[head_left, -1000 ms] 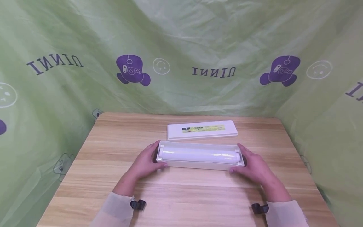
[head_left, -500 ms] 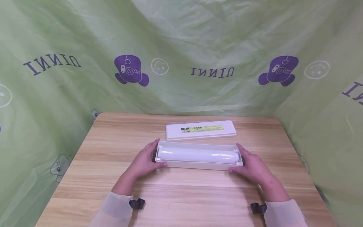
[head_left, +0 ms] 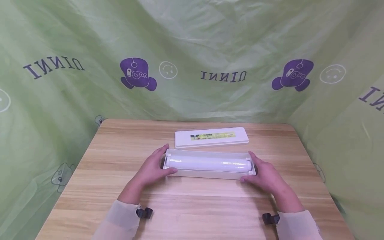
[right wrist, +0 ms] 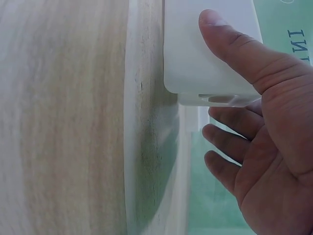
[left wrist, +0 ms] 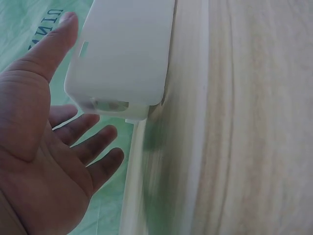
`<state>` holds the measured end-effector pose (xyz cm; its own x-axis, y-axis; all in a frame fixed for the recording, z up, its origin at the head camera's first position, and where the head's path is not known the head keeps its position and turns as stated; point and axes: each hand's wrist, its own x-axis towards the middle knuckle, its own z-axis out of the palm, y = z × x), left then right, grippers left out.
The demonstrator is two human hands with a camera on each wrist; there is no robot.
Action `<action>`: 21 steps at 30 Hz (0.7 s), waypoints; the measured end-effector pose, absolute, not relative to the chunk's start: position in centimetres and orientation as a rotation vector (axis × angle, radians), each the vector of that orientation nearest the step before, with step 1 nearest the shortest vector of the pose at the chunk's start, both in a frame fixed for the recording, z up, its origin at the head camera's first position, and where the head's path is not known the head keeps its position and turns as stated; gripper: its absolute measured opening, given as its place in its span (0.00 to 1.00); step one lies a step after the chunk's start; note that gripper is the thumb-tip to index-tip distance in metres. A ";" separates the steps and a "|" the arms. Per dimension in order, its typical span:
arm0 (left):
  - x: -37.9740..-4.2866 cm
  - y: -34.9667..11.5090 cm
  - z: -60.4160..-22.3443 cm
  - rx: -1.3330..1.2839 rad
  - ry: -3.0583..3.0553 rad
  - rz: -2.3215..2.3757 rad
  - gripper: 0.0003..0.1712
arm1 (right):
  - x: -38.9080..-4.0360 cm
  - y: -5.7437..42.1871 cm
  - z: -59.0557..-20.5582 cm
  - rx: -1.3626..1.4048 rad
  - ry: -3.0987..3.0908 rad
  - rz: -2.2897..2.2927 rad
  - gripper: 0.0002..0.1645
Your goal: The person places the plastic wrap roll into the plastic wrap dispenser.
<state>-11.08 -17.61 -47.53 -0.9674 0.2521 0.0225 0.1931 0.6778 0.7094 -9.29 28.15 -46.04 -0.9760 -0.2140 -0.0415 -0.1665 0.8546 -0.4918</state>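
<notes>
A long white cling film box rests lidless on the table, a shiny roll of cling film lying along its inside. My left hand spans the box's left end, thumb at the front and fingers toward the back. In the left wrist view its fingers are spread loosely, with a gap between palm and box end. At the other end, my right hand holds the box, thumb across the front wall. The right index finger is hidden behind the box in the right wrist view.
Behind the box lies its white lid, bearing a yellow-green label. The wooden table meets a green curtain along its back and sides.
My left hand has loosened at the box end, its thumb and index finger rising slightly. The right hand keeps its place; box and lid stay put while the view shifts a little.
</notes>
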 end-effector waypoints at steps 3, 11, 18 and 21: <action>-11.3 -17.6 -47.5 0.360 2.802 1.178 0.67 | -9.3 28.2 -46.1 -0.313 2.938 -0.773 0.75; -11.9 -17.5 -47.1 0.369 2.790 1.223 0.60 | -9.3 28.3 -46.3 -0.313 2.941 -0.776 0.75; -12.5 -17.6 -46.9 0.366 2.787 1.252 0.57 | -9.3 28.2 -46.2 -0.322 2.943 -0.802 0.74; -12.9 -17.7 -46.9 0.334 2.776 1.268 0.56 | -9.3 28.2 -46.3 -0.324 2.944 -0.810 0.74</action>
